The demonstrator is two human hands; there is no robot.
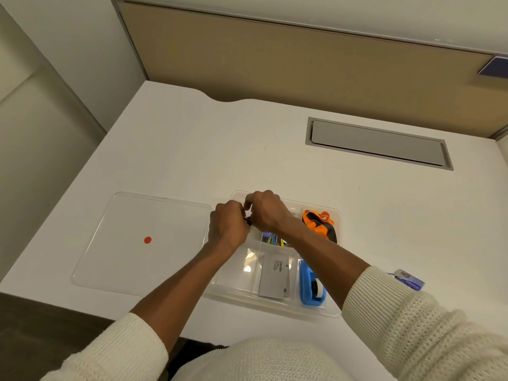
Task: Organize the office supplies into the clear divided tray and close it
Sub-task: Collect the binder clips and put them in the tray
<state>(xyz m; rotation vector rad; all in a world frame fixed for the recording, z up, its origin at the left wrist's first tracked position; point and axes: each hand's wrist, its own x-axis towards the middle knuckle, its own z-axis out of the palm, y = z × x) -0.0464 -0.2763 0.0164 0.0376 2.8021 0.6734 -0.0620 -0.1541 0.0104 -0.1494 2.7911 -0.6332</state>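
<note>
Head view: tray largely filled, lid not yet on

Much of the sorting is judged to be done. The clear divided tray [261,305] is set on the white desk [220,149] directly in front of the person, and several compartments are occupied. An orange and black lanyard [320,224] is coiled in the far right section, and a blue tape dispenser [312,287] is laid in the near right one. A grey card box [275,276] is placed in the near middle one, and a cluster of coloured items [272,239] is seen in the centre. The near left compartment is seen to hold nothing.

The clear lid [123,229], marked with a red dot [147,240], is laid flat just beside the tray on its left, so the closing step is left to do. A blue packet [409,279] is also seen outside the tray, by the right sleeve, and may need stowing.

Both hands are brought together over the far left corner of the tray. The left hand [228,229] and the right hand [266,213] are tightly curled, knuckles up, and a small dark item [248,221] appears to be pinched between them. What it is cannot be told, since it is almost wholly covered by the fingers
</note>
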